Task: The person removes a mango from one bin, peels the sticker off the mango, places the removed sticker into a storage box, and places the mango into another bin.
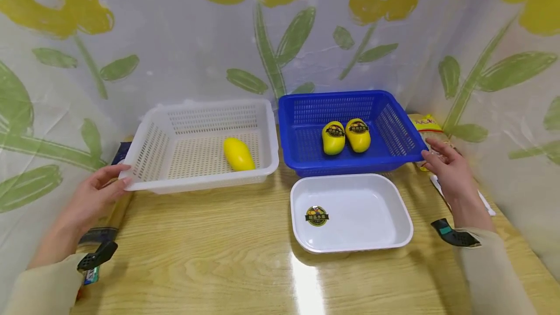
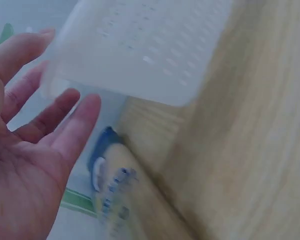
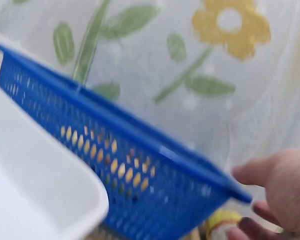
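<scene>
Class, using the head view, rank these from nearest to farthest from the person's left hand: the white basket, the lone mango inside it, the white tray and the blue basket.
From the left hand:
1. White basket, its left corner at the fingertips.
2. Lone mango, inside the white basket, right of centre.
3. White tray, front, right of middle.
4. Blue basket, back right, holding two mangoes.

A glossy light wooden table [image 1: 210, 256] carries a white perforated plastic basket [image 1: 153, 154] at the rear left, a blue perforated plastic basket [image 1: 393, 125] just beside it at the rear right, and a shallow white rectangular plastic tray [image 1: 372, 208] immediately in front of the blue basket.
</scene>
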A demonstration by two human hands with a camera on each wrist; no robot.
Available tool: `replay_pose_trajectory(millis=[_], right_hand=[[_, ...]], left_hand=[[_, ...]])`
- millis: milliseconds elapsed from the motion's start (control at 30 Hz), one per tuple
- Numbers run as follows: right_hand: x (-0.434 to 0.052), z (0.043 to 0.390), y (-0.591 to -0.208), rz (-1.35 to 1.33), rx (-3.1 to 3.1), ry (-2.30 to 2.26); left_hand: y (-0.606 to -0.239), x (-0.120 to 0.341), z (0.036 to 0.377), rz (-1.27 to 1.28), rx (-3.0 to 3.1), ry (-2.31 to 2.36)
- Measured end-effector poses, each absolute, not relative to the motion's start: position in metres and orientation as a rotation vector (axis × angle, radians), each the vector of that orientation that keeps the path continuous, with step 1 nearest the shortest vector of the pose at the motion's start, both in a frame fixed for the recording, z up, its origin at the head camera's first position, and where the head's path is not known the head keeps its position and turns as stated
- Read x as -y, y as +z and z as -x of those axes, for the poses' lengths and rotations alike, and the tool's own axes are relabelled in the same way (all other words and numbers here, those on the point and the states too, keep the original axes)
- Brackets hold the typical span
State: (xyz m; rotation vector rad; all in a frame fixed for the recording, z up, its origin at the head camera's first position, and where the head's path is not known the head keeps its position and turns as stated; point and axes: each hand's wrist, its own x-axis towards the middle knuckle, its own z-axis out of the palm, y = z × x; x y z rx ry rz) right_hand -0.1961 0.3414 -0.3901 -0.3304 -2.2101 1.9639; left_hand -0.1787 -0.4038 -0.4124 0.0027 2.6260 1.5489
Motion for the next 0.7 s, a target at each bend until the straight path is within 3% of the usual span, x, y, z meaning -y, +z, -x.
replay_pose_trajectory(millis=[333,700], right_hand=[[-0.350,0.204,-0.407,0.147,2.014,2.348],[-0.350,0.206,-0.408,0.147,2.005,2.389]], left_hand=[[-0.382,0.383,0.199,0.050,-2.692,1.283],[-0.360,0.356,0.219,-0.102,-3.023,0.992]])
